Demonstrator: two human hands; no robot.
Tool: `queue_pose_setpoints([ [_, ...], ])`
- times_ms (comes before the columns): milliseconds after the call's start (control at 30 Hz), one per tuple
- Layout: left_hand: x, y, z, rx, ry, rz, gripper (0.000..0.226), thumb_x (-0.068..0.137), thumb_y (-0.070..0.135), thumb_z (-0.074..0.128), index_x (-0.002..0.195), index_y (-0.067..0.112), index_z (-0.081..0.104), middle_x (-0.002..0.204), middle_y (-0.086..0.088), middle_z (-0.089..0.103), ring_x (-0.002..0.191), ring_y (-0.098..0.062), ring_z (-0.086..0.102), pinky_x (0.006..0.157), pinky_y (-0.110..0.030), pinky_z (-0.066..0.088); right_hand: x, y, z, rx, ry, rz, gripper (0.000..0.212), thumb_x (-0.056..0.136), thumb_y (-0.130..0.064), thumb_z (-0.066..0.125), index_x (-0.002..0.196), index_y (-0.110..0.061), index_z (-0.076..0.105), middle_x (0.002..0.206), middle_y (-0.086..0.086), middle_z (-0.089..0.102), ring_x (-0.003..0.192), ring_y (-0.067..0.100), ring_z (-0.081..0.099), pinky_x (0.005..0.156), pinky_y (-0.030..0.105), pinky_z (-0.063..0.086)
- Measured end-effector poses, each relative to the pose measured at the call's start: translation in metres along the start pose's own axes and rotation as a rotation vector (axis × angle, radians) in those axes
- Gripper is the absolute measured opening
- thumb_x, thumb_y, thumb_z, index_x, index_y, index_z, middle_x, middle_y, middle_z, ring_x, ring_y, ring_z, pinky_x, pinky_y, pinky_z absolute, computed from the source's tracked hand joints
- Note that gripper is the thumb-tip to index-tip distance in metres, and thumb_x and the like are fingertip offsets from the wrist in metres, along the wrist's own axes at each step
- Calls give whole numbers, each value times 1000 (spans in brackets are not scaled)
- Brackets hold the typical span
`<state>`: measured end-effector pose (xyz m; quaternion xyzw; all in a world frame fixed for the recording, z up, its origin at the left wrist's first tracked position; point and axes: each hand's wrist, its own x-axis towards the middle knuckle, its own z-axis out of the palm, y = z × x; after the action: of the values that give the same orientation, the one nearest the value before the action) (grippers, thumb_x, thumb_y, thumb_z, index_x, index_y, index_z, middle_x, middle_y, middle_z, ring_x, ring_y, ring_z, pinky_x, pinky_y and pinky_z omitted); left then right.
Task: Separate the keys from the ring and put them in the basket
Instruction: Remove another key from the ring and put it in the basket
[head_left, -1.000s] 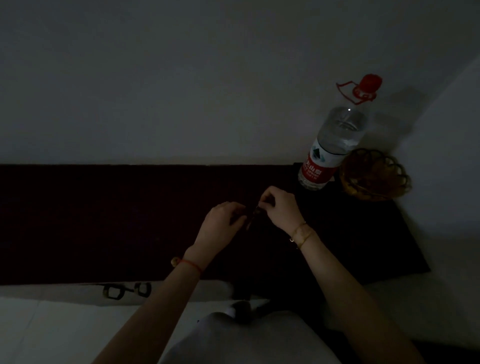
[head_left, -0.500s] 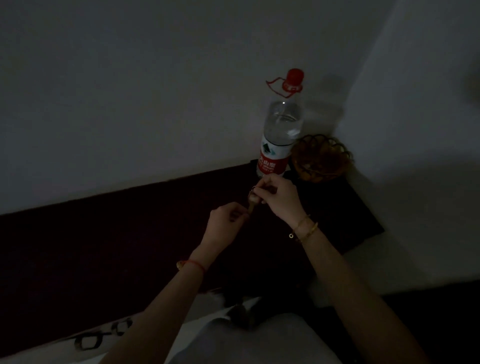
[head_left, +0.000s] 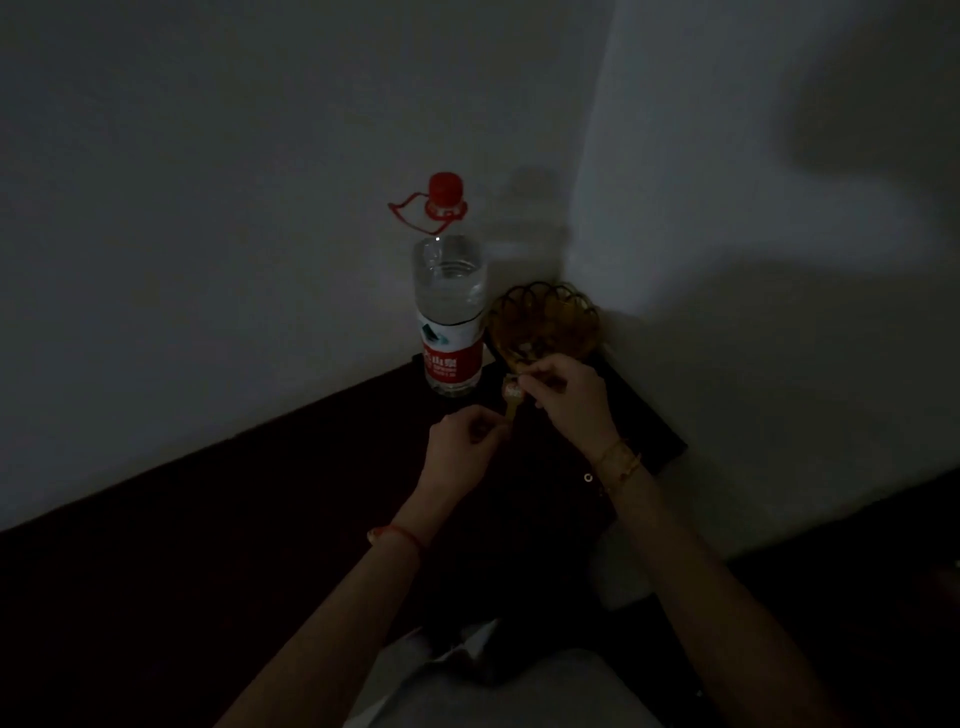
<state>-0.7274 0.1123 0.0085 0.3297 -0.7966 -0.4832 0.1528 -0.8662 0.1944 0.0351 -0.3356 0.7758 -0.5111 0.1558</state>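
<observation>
The person's right hand (head_left: 569, 397) pinches the top of a brass-coloured key (head_left: 511, 397), fingers closed on its head just in front of the amber basket (head_left: 545, 325), which stands at the far right corner of the dark counter (head_left: 208, 519). The left hand (head_left: 462, 449) is curled shut just below, its fingertips at the lower end of the key; whether it grips the blade or the ring cannot be told. The hands are close together but not touching, both raised above the counter.

Judging by this, the task is mid-way at best: a key is being worked at or carried toward the basket, and it has not been dropped in. Something pale glints inside the basket, possibly a key already delivered, but the light is too dim to be sure.

Much is hard to make out. The ring itself is not visible, nor how many keys remain on it. The counter's near edge merges into shadow. A water bottle (head_left: 451, 312) with a red cap stands against the wall, just left of the basket.
</observation>
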Motion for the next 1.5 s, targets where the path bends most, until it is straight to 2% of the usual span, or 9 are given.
queue_pose_setpoints([
  [133, 24, 16, 15, 5, -24, 29, 9, 88, 23, 63, 94, 22, 68, 86, 9, 69, 77, 0, 64, 63, -10, 45, 24, 10, -17, -9, 48, 51, 16, 83, -15, 69, 90, -1, 68, 95, 18, 71, 83, 26, 64, 77, 35, 54],
  [267, 51, 35, 23, 7, -26, 89, 17, 89, 20, 63, 100, 9, 69, 95, -8, 74, 83, -14, 67, 72, -23, 48, 54, 15, -32, -53, 100, 31, 12, 81, -12, 70, 87, -1, 69, 92, 17, 71, 77, 18, 61, 63, 9, 48],
  [367, 70, 45, 27, 38, -4, 104, 21, 89, 22, 63, 103, 8, 68, 97, -9, 74, 86, -18, 68, 74, -25, 49, 75, 16, -42, -77, 117, 35, 13, 80, -13, 71, 87, -1, 71, 92, 18, 73, 84, 27, 65, 74, 31, 52],
  [467, 85, 51, 32, 56, 9, 115, 20, 89, 20, 62, 104, 7, 67, 100, -9, 73, 81, -14, 66, 68, -17, 47, 93, 17, -47, -123, 118, 13, 14, 80, -13, 71, 88, -1, 73, 94, 18, 73, 90, 28, 66, 77, 27, 47],
  [600, 100, 55, 34, 42, 37, 106, 20, 88, 19, 63, 103, 8, 69, 104, -9, 73, 91, -18, 67, 77, -27, 48, 117, 19, -48, -170, 80, 6, 15, 81, -12, 69, 90, -1, 73, 97, 19, 73, 91, 27, 64, 75, 23, 42],
  [833, 109, 47, 32, 84, 99, 133, 22, 88, 12, 61, 107, 7, 70, 109, -10, 73, 100, -18, 67, 83, -22, 48, 155, 29, -35, -259, -39, 40, 14, 84, -9, 66, 89, 4, 71, 98, 23, 69, 82, 21, 54, 72, 23, 36],
  [1133, 103, 36, 25, 163, 133, 224, 22, 87, 8, 59, 107, 9, 69, 107, -7, 73, 96, -11, 64, 73, -6, 42, 173, 39, -13, -456, -165, 39, 13, 82, -6, 63, 88, 0, 73, 102, 21, 71, 99, 35, 63, 88, 33, 49],
  [1267, 101, 31, 24, 189, 105, 253, 22, 88, 9, 57, 106, 10, 68, 106, -6, 72, 97, -16, 66, 83, -30, 52, 175, 42, -8, -445, -181, 86, 13, 81, -12, 68, 87, -1, 74, 100, 21, 74, 96, 33, 66, 82, 31, 51],
  [1500, 102, 31, 24, 207, 100, 253, 21, 88, 10, 57, 106, 11, 68, 106, -5, 71, 96, -15, 65, 81, -34, 53, 173, 42, -9, -557, -177, 69, 21, 85, -14, 60, 95, 3, 68, 103, 24, 70, 98, 39, 65, 84, 44, 56],
])
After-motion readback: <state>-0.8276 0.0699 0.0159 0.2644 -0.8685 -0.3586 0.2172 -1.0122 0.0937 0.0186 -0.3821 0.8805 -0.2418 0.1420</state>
